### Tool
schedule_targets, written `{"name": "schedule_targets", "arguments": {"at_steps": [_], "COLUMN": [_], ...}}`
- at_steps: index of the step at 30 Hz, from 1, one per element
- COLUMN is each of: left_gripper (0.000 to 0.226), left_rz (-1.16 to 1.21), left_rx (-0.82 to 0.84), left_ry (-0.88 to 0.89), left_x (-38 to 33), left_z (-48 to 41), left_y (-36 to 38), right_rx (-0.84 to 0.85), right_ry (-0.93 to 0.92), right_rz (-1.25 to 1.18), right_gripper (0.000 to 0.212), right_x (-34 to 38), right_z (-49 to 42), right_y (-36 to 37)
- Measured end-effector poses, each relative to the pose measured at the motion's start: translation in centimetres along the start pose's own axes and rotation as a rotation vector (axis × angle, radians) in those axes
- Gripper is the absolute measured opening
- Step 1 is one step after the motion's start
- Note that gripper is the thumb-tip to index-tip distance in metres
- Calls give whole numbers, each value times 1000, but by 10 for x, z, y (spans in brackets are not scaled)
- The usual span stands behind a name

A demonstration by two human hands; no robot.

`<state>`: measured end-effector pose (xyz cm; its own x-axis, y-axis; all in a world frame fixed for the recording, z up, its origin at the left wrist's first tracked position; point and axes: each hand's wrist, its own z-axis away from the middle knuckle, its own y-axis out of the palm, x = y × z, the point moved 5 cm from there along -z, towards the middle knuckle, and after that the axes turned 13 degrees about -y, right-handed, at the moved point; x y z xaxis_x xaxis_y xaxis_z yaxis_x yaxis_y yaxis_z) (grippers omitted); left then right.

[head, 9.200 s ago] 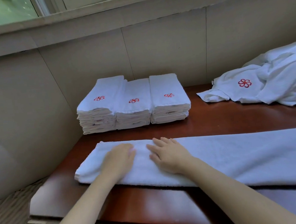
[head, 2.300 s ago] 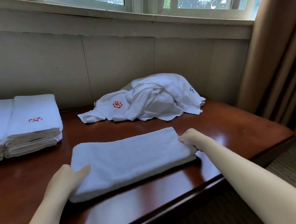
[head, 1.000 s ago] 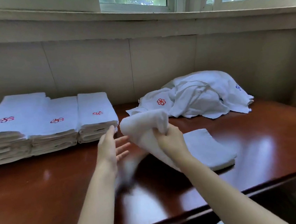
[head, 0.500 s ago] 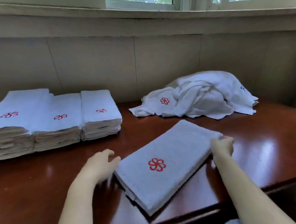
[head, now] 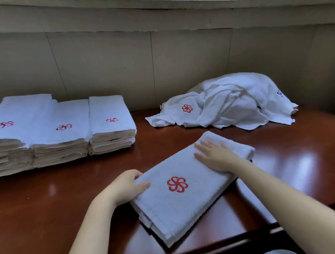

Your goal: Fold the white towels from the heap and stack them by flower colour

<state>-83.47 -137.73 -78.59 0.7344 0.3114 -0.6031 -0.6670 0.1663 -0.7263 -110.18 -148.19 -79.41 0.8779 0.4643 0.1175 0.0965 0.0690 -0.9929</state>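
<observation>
Half a second ago the folded white terry towel with the red flower (head: 181, 184) had a hand at each end. Now the right hand (head: 214, 157) has come up onto its far half and lies flat there, fingers straight, pressing the layers down. The left hand (head: 126, 186) has closed in on the near-left edge, thumb on top and fingers curled under, gripping it. To my eye the folding of this one is finished and it is being smoothed before it goes to a pile.

The towel lies on the dark glossy wooden table (head: 46, 201) close to the front edge. Its long axis runs diagonally, from the near end by the person to the far end on the right, flower face up near the middle.

The three stacks of folded white red-flower towels (head: 60, 138) sit at the back left. The crumpled heap of white towels (head: 228, 101) waits at the back right, one red flower and a bit of blue showing.
</observation>
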Motion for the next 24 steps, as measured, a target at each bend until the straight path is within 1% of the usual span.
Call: {"name": "schedule_targets", "arguments": {"at_steps": [1, 4, 6, 7, 8, 9, 10, 11, 12, 13, 15, 16, 17, 20, 22, 24], "left_gripper": [21, 21, 22, 25, 29, 34, 39, 40, 38, 37, 37, 40, 43, 56, 60, 59], "left_rz": [-4, -25, -63, -77, -77, -66, -50, -36, -20, 1, 66, 97, 123, 205, 277, 346], "left_rx": [10, 74, 141, 175, 200, 213, 211, 198, 183, 175, 171, 167, 163, 190, 232, 275], "left_ry": [-14, -43, -60, -69, -78, -84, -84, -80, -76, -77, -80, -79, -75, -41, 0, 36], "left_x": [0, -2, -3, -4, -6, -7, -9, -11, -13, -15, -17, -17, -17, -16, -16, -13], "left_z": [0, 1, 2, 2, 2, 3, 3, 4, 5, 6, 7, 7, 7, 10, 17, 25], "left_y": [1, 4, 5, 6, 7, 6, 5, 4, 3, 4, 6, 7, 9, 11, 12, 13], "right_rx": [33, 32, 32, -28, -148, -304, -447, -533, -554, -541, -528, -548, -592, -764, -751, -657], "right_ry": [63, 270, 340, 370, 418, 489, 572, 657, 721, 753, 745, 724, 702, 615, 566, 514], "right_rz": [-8, -125, -167, -130, -67, -21, -19, -67, -140, -198, -272, -336, -448, -917, -1082, -1098], "right_gripper": [56, 58, 60, 59, 57, 53, 49, 48, 50, 55, 65, 70, 74, 80, 75, 53], "right_x": [-16, -64, -76, -77, -76, -74, -72, -70, -67, -64, -55, -49, -43, -19, -3, 11], "right_z": [-1, 7, 11, 13, 17, 24, 35, 47, 57, 64, 72, 74, 76, 74, 73, 72], "right_y": [0, -10, -12, -13, -14, -17, -17, -15, -10, -4, 4, 5, 5, 3, 6, 12]}}
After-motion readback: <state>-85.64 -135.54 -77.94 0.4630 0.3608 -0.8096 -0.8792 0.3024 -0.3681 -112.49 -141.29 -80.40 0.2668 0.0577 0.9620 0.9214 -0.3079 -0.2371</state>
